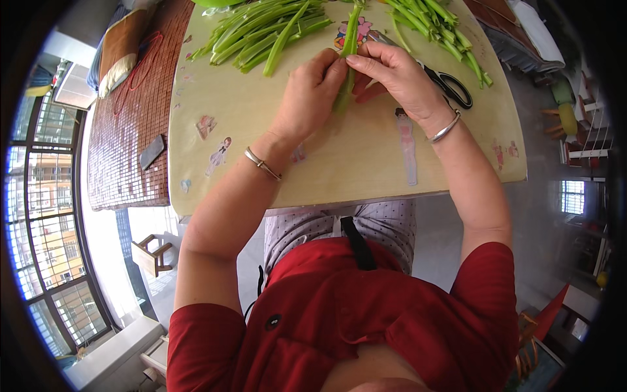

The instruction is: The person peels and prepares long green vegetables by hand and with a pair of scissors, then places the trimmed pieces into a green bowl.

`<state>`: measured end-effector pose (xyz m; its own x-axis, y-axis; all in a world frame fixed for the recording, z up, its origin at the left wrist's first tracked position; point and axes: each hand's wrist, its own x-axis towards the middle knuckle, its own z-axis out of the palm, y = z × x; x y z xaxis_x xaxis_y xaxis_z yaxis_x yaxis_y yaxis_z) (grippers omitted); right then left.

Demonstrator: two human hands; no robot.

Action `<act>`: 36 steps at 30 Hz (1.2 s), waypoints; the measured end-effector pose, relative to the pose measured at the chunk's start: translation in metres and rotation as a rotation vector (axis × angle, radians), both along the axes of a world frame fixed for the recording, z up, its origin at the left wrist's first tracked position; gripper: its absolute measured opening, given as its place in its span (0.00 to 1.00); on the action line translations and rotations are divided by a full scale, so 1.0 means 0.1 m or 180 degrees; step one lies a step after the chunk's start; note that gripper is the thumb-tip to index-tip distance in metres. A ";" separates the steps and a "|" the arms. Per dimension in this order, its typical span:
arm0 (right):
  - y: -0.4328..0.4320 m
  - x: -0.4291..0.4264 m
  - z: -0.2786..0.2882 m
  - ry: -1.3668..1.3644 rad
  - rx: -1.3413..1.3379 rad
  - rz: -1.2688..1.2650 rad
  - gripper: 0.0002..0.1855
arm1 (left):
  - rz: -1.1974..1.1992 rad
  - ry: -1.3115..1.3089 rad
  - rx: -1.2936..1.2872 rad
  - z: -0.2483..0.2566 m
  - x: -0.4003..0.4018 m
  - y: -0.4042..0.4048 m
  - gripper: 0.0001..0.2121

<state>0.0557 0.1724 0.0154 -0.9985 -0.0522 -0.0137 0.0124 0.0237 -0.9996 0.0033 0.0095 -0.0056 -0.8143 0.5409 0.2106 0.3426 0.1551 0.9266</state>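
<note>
My left hand pinches a long green vegetable stalk between thumb and fingers. From the other side, the thumb and fingers of my right hand grip the same stalk at almost the same spot. The stalk runs up to the table's far edge, and its lower end hangs blurred between my hands. To the left lies a pile of split-looking green stalks. A second bunch of rounder stalks rests at the upper right. Scissors with black handles lie partly hidden behind my right hand.
Stickers, one a paper doll figure, dot the pale yellow tabletop. A green rim shows at the top edge. Left of the table, a dark phone-like slab lies on a brown beaded mat. A small wooden stool stands on the floor.
</note>
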 end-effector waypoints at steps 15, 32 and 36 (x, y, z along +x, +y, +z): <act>0.15 -0.04 -0.08 -0.0219 -0.0990 0.0385 0.14 | -0.0809 -0.1843 0.1220 0.05 0.03 -0.02 0.13; 0.18 -0.01 0.03 -0.0525 -0.1378 0.0850 0.11 | -0.0997 -0.1686 0.0993 0.10 0.07 -0.05 0.12; 0.20 0.00 0.03 -0.0570 -0.1368 0.0892 0.10 | -0.1090 -0.1653 0.0960 0.10 0.06 -0.05 0.12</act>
